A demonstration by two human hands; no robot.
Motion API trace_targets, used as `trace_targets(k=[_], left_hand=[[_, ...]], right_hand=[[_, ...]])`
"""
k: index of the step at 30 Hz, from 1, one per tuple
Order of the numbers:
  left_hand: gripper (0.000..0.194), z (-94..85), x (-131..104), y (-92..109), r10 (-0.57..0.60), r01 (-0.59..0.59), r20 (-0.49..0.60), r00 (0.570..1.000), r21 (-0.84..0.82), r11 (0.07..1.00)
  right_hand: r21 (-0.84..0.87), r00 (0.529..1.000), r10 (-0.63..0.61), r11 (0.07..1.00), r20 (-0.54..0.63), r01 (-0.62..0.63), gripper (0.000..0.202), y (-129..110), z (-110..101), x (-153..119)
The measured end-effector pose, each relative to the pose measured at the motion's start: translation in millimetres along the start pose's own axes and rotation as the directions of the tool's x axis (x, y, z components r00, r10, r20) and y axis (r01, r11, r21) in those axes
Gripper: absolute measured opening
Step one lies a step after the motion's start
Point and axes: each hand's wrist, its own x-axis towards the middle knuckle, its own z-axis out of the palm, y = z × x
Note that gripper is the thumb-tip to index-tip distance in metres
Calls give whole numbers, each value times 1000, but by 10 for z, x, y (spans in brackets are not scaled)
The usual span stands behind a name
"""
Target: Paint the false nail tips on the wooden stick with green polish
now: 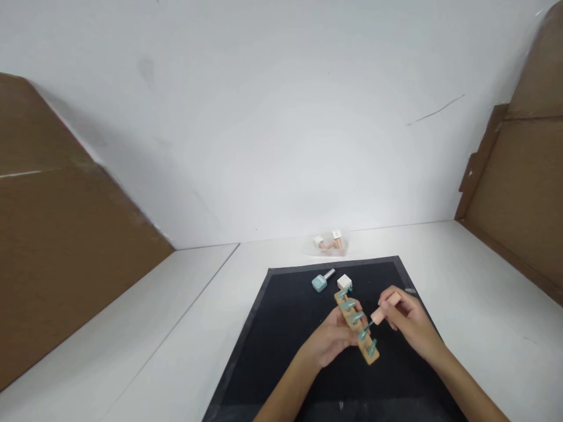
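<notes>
My left hand (336,337) grips a narrow wooden strip (368,353) by its side, tilted above the black mat. Several teal false nails (357,317) stand out in a row along the strip. Between the fingertips of my right hand (407,316) is a nail polish brush (382,313) with a pale pink cap as its handle. Its teal tip meets one of the lower nails. Just beyond the strip's far end stands a small white square bottle (345,282), partly covered by the endmost nail.
A teal bottle (319,283) with a silver cap lies on the black mat (272,328). Behind the mat, a clear container (328,251) holds white bottles with pink caps. Cardboard panels (65,234) flank the white table, and a white wall rises behind.
</notes>
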Motion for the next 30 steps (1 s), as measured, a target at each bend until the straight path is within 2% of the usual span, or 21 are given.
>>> trace_targets(k=[8,17,26,30], left_hand=[[46,-15,-2,-17,4,-3,14,1000,-7,1000],[46,14,5,0,-9,9,-3,1000,1,1000],[45,6,-1,-11,-15,15,-21,1000,6,1000],[46,-2,0,-15,-6,6,-18,1000,-4,1000]], right_hand=[[18,994,2,1000,-106,0,36,29,9,41],[-5,1000,9,1000,-12,-9,36,-33,16,14],[21,995,10,1000,-96,-8,38,1,20,43],[44,996,11,999,-91,-7,37,10,13,31]])
